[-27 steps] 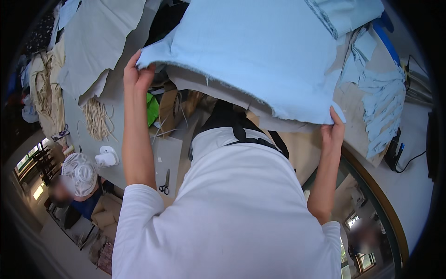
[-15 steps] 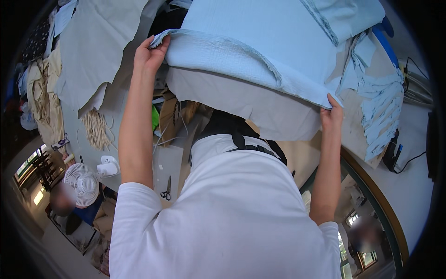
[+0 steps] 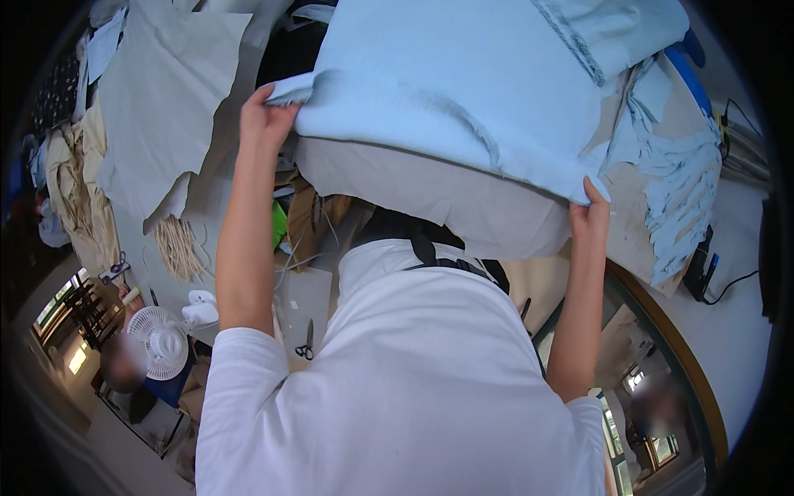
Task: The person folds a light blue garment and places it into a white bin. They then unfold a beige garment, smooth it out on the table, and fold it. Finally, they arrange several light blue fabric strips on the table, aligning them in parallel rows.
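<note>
Two corners of pale blue cloth (image 3: pixel 463 50) stay pinched: our left hand (image 3: pixel 268 122) closes thumb and fingers on turned-up left corner, frayed edge showing; our right hand (image 3: pixel 589 207) closes on right corner. Cloth lies spread before us, near edge above grey layer (image 3: pixel 438 186) that hangs toward our waist. At left, bench (image 3: pixel 178 288) carries cord bundle (image 3: pixel 178 248), partly under grey sheet (image 3: pixel 169 107). Scissors (image 3: pixel 306 341) lie near our left arm. Blue scraps (image 3: pixel 678 198) trail at right.
</note>
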The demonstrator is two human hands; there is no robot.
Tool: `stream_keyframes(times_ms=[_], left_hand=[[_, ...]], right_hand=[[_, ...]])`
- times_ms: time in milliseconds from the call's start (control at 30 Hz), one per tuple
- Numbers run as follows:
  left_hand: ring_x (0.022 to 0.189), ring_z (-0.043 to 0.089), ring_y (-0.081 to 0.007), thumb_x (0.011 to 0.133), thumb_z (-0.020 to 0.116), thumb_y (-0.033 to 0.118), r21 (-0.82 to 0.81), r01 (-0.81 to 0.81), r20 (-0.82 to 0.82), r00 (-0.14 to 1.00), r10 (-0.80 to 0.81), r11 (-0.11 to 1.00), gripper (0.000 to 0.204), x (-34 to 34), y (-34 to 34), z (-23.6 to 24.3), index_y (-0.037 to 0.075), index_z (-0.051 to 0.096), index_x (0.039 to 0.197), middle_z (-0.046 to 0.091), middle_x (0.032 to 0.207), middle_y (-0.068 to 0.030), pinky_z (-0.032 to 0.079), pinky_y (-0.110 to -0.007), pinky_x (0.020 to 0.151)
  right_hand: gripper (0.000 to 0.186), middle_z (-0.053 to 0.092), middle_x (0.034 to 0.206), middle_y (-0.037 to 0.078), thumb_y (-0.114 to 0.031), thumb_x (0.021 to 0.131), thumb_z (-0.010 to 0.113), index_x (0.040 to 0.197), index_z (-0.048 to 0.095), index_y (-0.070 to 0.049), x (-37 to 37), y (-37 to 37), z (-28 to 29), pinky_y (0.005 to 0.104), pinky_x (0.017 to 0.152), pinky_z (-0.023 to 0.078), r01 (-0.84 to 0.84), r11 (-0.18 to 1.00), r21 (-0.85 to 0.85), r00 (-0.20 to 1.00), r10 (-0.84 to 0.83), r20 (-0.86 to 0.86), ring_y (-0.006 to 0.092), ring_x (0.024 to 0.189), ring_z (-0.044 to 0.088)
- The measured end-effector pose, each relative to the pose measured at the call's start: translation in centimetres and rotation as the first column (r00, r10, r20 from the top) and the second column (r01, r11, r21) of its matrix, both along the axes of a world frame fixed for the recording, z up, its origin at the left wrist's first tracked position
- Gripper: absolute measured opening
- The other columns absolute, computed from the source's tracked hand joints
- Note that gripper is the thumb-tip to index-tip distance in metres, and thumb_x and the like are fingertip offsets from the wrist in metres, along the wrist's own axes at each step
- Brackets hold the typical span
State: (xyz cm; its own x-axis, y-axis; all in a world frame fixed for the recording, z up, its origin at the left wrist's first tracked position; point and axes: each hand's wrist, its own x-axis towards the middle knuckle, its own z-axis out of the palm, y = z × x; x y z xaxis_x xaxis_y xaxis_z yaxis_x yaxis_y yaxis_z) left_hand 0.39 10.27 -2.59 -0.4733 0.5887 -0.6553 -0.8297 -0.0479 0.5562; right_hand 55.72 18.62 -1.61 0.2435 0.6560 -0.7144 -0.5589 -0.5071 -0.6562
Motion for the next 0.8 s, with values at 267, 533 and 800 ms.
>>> stream_keyframes(times_ms=[267,533,800], left_hand=[[0.119,0.049,-0.0410,0.066,0.047,0.005,-0.131,-0.071,-0.078,0.995,0.061,0.989,0.062,-0.3,-11.8,3.0,-0.013,0.045,0.124,0.051,0.128,-0.0251,0.038,-0.052,0.106],[0.102,0.057,-0.0327,0.065,0.049,0.003,-0.004,-0.062,-0.240,0.969,0.059,0.998,0.038,3.9,-14.4,3.5,-0.009,0.056,0.100,0.060,0.106,-0.0182,0.044,-0.046,0.096],[0.059,0.048,-0.0097,0.066,0.060,0.006,-0.150,0.368,-0.945,0.219,-0.242,0.918,0.010,21.1,-4.9,14.3,-0.001,0.057,0.059,0.054,0.062,-0.0019,0.039,-0.027,0.055]], right_hand=[[0.044,0.055,0.125,0.016,0.003,0.087,0.060,0.129,0.046,0.004,1.7,-9.5,4.1,0.0408,0.093,0.052,-0.193,0.981,-0.006,0.978,0.193,0.085,0.0277,0.112,0.057],[0.045,0.055,0.124,0.015,0.000,0.087,0.062,0.129,0.045,0.005,2.0,-14.1,1.5,0.0382,0.085,0.055,-0.288,0.957,-0.032,0.955,0.290,0.069,0.0262,0.106,0.060],[0.040,0.058,0.117,0.014,-0.005,0.087,0.066,0.121,0.050,0.008,2.3,-14.0,0.7,0.0361,0.082,0.054,-0.412,0.911,-0.009,0.898,0.408,0.165,0.0228,0.100,0.061]])
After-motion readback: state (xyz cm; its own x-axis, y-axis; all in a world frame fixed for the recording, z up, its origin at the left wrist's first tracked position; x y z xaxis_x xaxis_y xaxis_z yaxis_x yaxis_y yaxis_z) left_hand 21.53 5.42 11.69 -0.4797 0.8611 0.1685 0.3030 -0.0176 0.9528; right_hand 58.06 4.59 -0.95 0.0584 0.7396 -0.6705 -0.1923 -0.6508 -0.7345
